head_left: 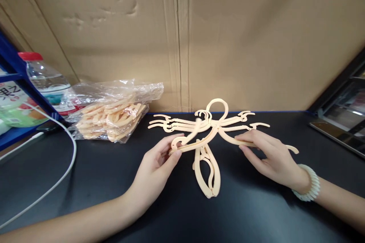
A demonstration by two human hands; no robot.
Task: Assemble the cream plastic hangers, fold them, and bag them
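A hanger (pixel 209 137) is held up in the middle, between the left hand (pixel 156 162) and the right hand (pixel 269 155). It is a pale peach color, and its two arms are spread wide. The left hand pinches the end of one arm between thumb and fingers. A small bent piece pokes up there, just past the fingertips. The right hand grips the other arm, thumb on the near side and fingers on top. The tip of that arm sticks out past the right hand. The hanger's big round hook points away from both hands.

A folded hanger (pixel 217 172) lies between the two hands, a bit closer to the person. Its arms bend round into a leaf shape. Just past the hands, more open hangers (pixel 186 126) lie close together, spread out sideways.

Past the left hand, farther to the left, a clear bag (pixel 139 90) is full of folded hangers. Behind it stand a bottle (pixel 47 78) with a red cap and a blue rack (pixel 33 93). A white cord (pixel 75 148) curls on the black desk (pixel 97 182), left of the left hand. A pale green bracelet (pixel 310 184) goes round the right wrist. Beyond both hands stands a brown cardboard wall (pixel 256 45).
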